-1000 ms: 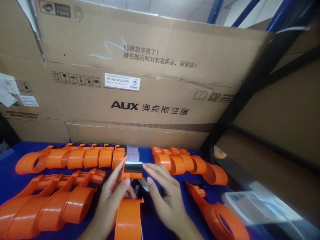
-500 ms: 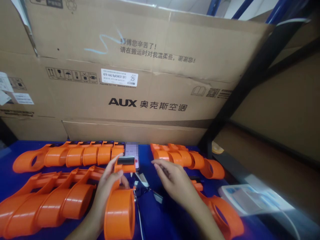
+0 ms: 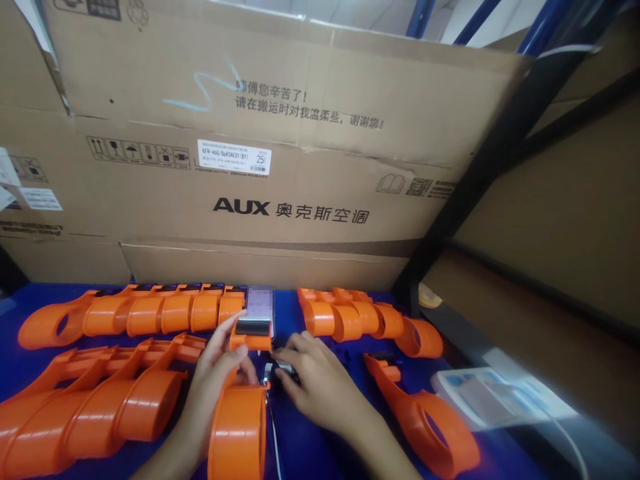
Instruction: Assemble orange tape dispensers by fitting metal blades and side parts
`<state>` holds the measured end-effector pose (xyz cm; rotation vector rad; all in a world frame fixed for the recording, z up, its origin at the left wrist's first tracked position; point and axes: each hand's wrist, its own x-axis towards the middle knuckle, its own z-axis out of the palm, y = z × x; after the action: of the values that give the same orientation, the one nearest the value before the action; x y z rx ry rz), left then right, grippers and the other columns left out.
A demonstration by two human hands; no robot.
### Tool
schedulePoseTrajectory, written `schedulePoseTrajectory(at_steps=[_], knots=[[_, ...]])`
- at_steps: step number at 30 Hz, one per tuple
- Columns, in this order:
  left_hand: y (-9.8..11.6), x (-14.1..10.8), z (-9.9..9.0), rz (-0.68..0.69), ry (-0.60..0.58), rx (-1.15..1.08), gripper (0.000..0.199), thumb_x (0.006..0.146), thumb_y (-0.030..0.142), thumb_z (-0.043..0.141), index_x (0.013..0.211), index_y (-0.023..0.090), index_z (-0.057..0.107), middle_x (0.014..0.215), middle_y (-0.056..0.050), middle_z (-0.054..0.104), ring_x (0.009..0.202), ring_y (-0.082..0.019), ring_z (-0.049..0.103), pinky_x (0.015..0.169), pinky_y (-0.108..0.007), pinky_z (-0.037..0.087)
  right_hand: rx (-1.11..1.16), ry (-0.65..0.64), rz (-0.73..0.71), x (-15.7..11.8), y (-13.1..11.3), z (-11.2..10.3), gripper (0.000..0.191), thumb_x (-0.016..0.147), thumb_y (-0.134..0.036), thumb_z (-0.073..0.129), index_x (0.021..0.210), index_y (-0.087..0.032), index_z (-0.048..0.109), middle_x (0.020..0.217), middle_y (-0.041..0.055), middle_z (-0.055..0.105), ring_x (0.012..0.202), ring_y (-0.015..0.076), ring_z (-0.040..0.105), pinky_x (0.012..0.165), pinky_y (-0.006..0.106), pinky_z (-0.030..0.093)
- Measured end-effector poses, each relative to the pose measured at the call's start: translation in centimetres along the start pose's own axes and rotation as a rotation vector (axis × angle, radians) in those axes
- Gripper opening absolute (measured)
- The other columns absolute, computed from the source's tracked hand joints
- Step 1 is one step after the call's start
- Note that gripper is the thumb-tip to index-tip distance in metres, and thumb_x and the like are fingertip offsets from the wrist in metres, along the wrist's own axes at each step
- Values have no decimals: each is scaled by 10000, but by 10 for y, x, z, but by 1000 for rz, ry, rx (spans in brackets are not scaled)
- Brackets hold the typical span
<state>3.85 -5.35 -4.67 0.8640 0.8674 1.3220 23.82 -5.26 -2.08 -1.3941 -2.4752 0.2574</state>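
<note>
My left hand [image 3: 220, 360] is closed round the upper part of an orange plastic holder [image 3: 237, 427], whose wide ring hangs below and whose top carries a black strip. Just right of it, my right hand [image 3: 313, 377] has its fingers bent round a small silvery item [image 3: 284, 367] lying by some dark parts; its exact shape is hidden. A white cable [image 3: 275, 433] runs down beside the ring. Behind the holder, a phone [image 3: 260, 303] with a lit screen lies on the blue surface [image 3: 305, 440].
Rows of orange holders [image 3: 145, 313] stand at the back left, front left and back right. Another orange holder [image 3: 425, 427] lies at the right, beside a white device [image 3: 500, 397]. A big cardboard box [image 3: 300, 167] walls off the back; a black post [image 3: 475, 180] slants at the right.
My right hand has moved left and down onto the small silvery item near the holder, uncovering more of the holder at the right. The view has shifted slightly.
</note>
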Motion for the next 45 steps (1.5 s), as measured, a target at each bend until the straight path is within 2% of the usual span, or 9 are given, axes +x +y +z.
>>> schedulePoseTrajectory(at_steps=[6, 12, 17, 21, 27, 33, 36, 40, 45], knots=[[-7, 5, -6, -30, -85, 70, 957, 824, 379, 752, 1604, 127, 257, 570, -21, 717, 505, -211, 661, 574, -304, 525, -62, -19, 4, 3, -4, 7, 221, 1003, -198, 554, 1098, -241, 748, 1059, 79, 657, 998, 239, 598, 897, 368, 456], [-10, -6, 5, 83, -2, 122, 594, 873, 342, 735, 1407, 222, 505, 669, 15, 709, 544, -153, 652, 597, -257, 538, -115, 35, -30, 6, -1, 17, 212, 1002, -176, 544, 1094, -215, 731, 1057, 86, 664, 1013, 243, 597, 956, 384, 461], [-9, -10, 7, 100, -47, 182, 426, 855, 331, 759, 1216, 259, 544, 925, 7, 720, 473, -87, 607, 490, -222, 520, -102, 135, -44, 7, 4, 14, 194, 991, -140, 529, 936, -188, 709, 983, 91, 672, 904, 236, 603, 821, 359, 496], [-7, -10, 4, 116, -62, 236, 393, 900, 347, 723, 1230, 277, 521, 982, 9, 710, 480, -77, 608, 485, -214, 525, 122, 282, -38, 6, 4, 6, 158, 1000, -178, 540, 1005, -216, 694, 981, 75, 716, 902, 231, 648, 811, 347, 516], [-9, -11, 3, 135, -60, 269, 358, 934, 367, 695, 1235, 291, 517, 904, 45, 674, 497, -78, 615, 519, -215, 536, 713, 481, 116, 7, 2, 8, 142, 1006, -343, 612, 1059, -226, 670, 875, 30, 748, 781, 186, 719, 712, 284, 551], [-7, -9, 5, 121, -45, 276, 381, 929, 402, 694, 1250, 291, 523, 862, 50, 667, 505, -91, 623, 524, -224, 544, 1103, 528, 233, 9, -7, 12, 307, 907, -436, 740, 1104, -232, 621, 918, 14, 685, 537, 112, 645, 427, 211, 465], [-5, -9, 5, 123, -30, 274, 394, 925, 418, 697, 1253, 281, 526, 888, 36, 685, 495, -91, 614, 514, -230, 542, 1154, 550, 238, 8, -12, 11, 346, 892, -437, 760, 1121, -237, 595, 889, 4, 678, 525, 109, 643, 433, 208, 474], [-3, -12, 7, 131, -10, 262, 414, 912, 410, 710, 1255, 266, 528, 835, 38, 682, 499, -101, 610, 509, -231, 536, 1152, 455, 188, 5, -14, 12, 284, 909, -387, 753, 1063, -228, 576, 681, -31, 646, 561, 129, 627, 514, 221, 502], [-2, -13, 10, 133, -9, 254, 397, 923, 400, 702, 1254, 272, 524, 831, 42, 673, 504, -96, 603, 519, -229, 538, 988, 456, 112, 2, -16, 9, 196, 934, -355, 702, 915, -224, 557, 771, -3, 632, 664, 152, 628, 613, 265, 535]])
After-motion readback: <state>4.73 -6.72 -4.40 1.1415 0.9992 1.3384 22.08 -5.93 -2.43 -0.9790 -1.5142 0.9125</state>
